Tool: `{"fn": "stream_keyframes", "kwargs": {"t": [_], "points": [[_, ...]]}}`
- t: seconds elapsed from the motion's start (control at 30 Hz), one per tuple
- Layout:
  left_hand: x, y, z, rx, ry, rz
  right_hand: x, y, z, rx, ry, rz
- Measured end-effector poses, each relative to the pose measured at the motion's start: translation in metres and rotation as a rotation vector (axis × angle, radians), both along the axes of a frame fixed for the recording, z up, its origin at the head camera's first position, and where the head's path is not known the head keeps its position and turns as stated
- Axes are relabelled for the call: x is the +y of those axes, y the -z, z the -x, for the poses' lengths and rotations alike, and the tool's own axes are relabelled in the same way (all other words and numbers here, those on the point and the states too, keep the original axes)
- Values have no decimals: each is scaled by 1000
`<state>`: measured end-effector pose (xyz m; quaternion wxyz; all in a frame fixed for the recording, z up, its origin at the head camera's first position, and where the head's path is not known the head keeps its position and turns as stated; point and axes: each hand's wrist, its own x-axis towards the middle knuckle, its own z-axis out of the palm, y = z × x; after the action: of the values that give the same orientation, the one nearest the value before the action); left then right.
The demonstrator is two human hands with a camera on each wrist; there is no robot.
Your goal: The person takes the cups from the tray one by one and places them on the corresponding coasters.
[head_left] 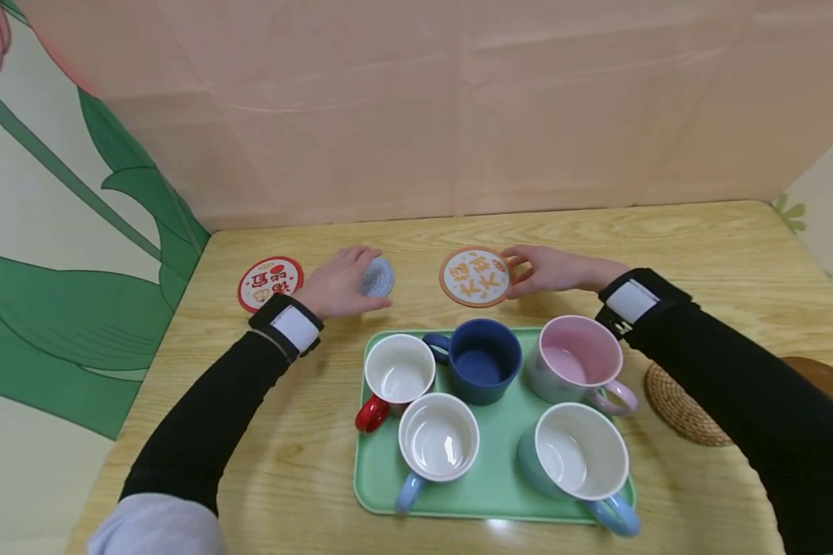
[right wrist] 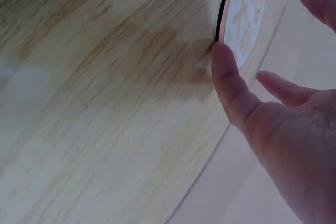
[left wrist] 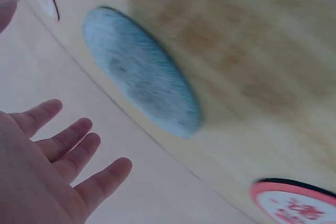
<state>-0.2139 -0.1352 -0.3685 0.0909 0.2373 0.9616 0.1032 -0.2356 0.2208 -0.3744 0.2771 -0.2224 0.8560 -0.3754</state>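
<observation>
My left hand (head_left: 340, 284) hovers with spread fingers beside a round blue-grey coaster (head_left: 380, 277). In the left wrist view this textured coaster (left wrist: 142, 72) lies on the wood, apart from the fingertips (left wrist: 118, 174). Farther right, my right hand (head_left: 551, 270) is at the right edge of an orange-rimmed round coaster (head_left: 473, 277) with orange lettering. The right wrist view has the thumb right at the black edge of that coaster (right wrist: 244, 19), the other fingers held away from it. A red-rimmed coaster (head_left: 272, 279) lies left of my left hand, partly covered by it.
A green tray (head_left: 500, 470) holds several mugs: a red-handled one (head_left: 399, 370), a navy one (head_left: 486, 358), a pink one (head_left: 576, 354) and two with blue handles. A woven mat (head_left: 683, 408) and brown round plate (head_left: 822, 381) lie at right. A pink-covered wall (head_left: 451, 116) backs the table.
</observation>
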Motion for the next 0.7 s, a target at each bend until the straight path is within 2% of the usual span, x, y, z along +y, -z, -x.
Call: {"fn": "stream_keyframes", "kwargs": {"t": [0.13, 0.33, 0.5, 0.7], "points": [[24, 1, 14, 8, 67, 70, 0, -1, 0, -13, -9, 6], [63, -1, 28, -20, 117, 146, 1, -5, -2, -34, -45, 3], [86, 4, 32, -69, 160, 174, 2, -5, -1, -79, -92, 16], [91, 11, 32, -92, 155, 172, -1, -5, 1, -119, -142, 35]]}}
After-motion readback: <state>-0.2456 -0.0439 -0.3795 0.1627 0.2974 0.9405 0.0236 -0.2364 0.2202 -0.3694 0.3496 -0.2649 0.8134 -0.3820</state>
